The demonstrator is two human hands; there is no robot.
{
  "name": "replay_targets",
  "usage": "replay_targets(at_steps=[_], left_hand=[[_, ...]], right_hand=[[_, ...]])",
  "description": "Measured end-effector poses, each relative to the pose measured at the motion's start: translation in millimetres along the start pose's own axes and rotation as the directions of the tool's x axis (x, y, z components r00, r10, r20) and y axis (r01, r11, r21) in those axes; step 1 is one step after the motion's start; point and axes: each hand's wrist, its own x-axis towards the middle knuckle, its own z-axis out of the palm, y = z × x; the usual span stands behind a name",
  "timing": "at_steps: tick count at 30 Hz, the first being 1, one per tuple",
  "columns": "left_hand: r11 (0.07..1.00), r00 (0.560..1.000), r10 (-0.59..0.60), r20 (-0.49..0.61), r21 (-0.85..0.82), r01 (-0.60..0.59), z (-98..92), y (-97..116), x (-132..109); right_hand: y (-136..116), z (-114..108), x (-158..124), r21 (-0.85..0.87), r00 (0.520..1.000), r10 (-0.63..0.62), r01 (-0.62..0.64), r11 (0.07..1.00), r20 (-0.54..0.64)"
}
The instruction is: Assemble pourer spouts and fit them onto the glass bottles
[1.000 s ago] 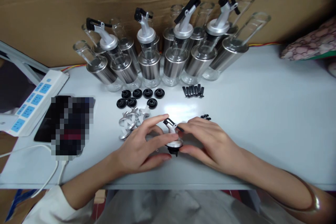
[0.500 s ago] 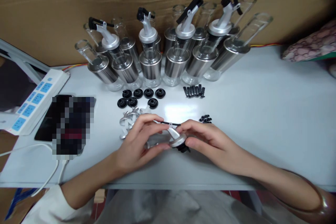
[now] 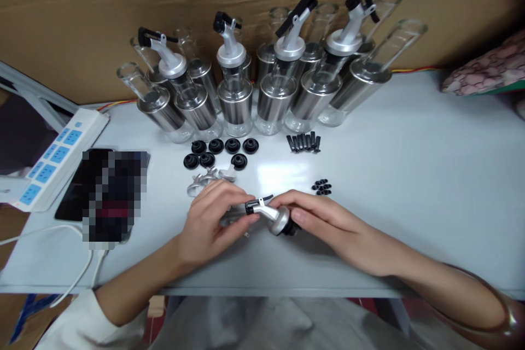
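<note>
A silver pourer top [image 3: 280,221] with a black lever is held between my two hands near the table's front. My left hand [image 3: 213,219] pinches the black end of its spout. The fingers of my right hand [image 3: 328,221] are closed around the round base, beside the black stopper underneath. Several silver pourer bodies [image 3: 197,185] lie behind my left hand, which partly hides them. Beyond them sit several black round stoppers [image 3: 232,146]. Several black levers [image 3: 303,142] and small black caps [image 3: 322,187] are grouped on the right.
Steel-and-glass bottles [image 3: 235,101] stand in rows at the back, some topped with pourers. A power strip [image 3: 61,156], a pixelated phone-like device [image 3: 69,197] and white cables are on the left. Patterned fabric [image 3: 488,74] lies at the back right.
The pourer top has turned, its spout now pointing left and its lever lifted at an angle. My left fingers have moved from beside the base to the spout's black tip.
</note>
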Motion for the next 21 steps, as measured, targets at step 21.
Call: replay_targets(at_steps=[21], left_hand=[[0.999,0.999,0.036,0.017,-0.036,-0.036,0.8,1.0,-0.4]], right_hand=[[0.5,2.7,-2.9,-0.318,0.989,-0.124,0.093,0.944,-0.078]])
